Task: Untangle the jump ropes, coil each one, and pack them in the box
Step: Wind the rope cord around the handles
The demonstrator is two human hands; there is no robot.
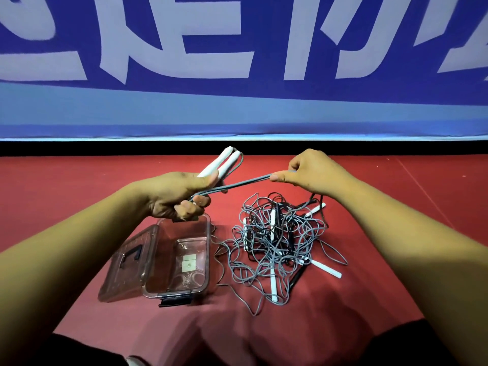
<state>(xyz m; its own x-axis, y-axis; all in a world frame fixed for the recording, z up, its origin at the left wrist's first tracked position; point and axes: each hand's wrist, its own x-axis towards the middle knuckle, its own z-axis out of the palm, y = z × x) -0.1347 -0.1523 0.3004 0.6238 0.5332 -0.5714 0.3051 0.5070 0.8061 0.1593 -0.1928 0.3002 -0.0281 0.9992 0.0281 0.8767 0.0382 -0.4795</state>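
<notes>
Your left hand [174, 196] grips two white handles [219, 165], your right hand [311, 171] pinches that grey rope [237, 184] taut; next, coil it for the empty box [182, 256].

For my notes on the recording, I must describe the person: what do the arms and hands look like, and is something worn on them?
Both forearms are bare up to the frame edge: no sleeves show. The left hand and right hand wear no gloves, and no rings, watch or bracelet are visible. Fingernails are short and unpainted.
</notes>
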